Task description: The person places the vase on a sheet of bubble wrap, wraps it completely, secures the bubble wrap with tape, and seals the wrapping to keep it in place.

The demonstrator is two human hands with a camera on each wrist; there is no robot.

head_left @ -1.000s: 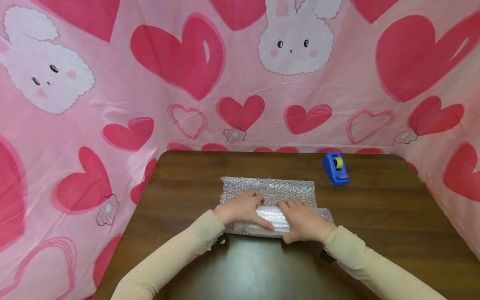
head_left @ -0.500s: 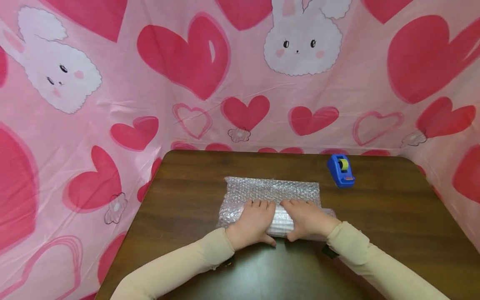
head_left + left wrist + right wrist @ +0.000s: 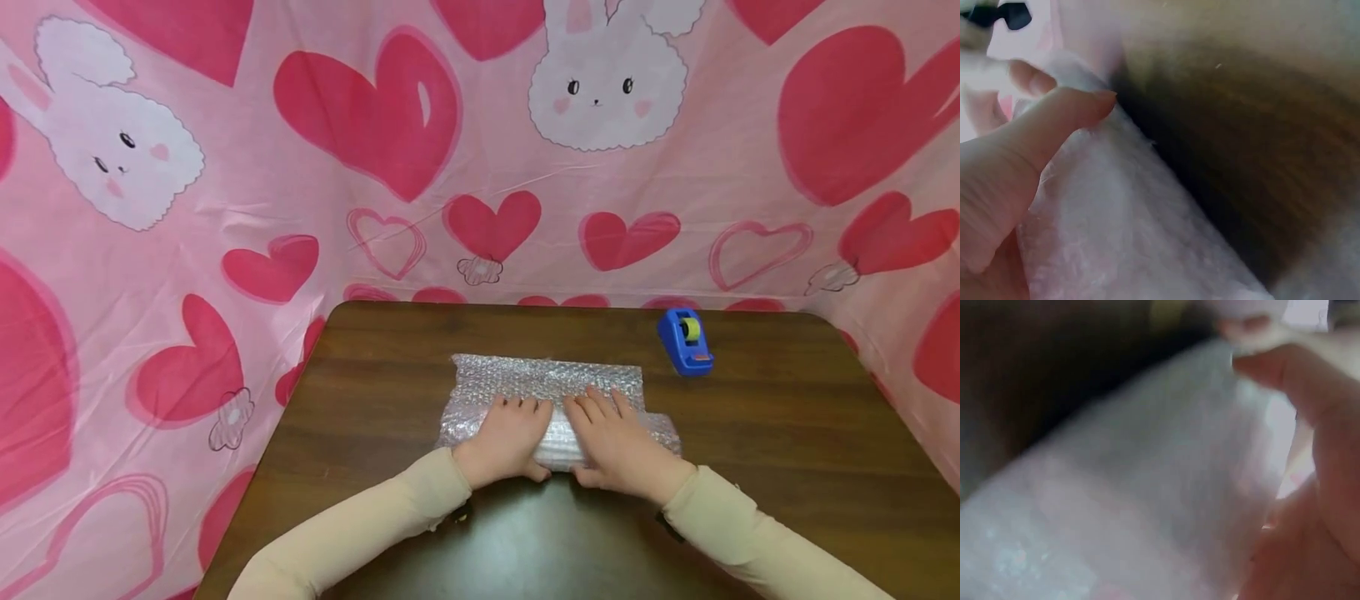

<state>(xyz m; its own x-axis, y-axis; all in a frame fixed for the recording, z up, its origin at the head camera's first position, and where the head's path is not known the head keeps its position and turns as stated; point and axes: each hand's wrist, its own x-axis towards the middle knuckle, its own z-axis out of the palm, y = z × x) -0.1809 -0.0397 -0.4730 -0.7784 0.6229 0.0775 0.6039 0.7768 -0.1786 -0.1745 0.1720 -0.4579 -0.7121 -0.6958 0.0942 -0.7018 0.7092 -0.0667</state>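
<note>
A sheet of bubble wrap (image 3: 551,377) lies on the table, its near part rolled into a bundle (image 3: 560,446); what is inside cannot be made out. My left hand (image 3: 507,442) grips the left half of this roll, fingers over the top and thumb low on the near side. Beside it, my right hand (image 3: 622,446) holds the right half, fingers reaching over the top and spread a little, thumb at the near side. In the left wrist view the thumb (image 3: 1079,107) presses on the wrap's edge. The blurred right wrist view has the other thumb (image 3: 1272,367) against the roll.
A blue tape dispenser (image 3: 686,343) with a yellowish roll of tape stands at the back right of the brown wooden table (image 3: 772,433). Behind and beside the table hangs a pink cloth (image 3: 495,133) with hearts and rabbits.
My left hand has turned, its fingers now over the roll and its thumb lower on the near side. The right hand's fingers have shifted and spread forward. The view has turned slightly left.
</note>
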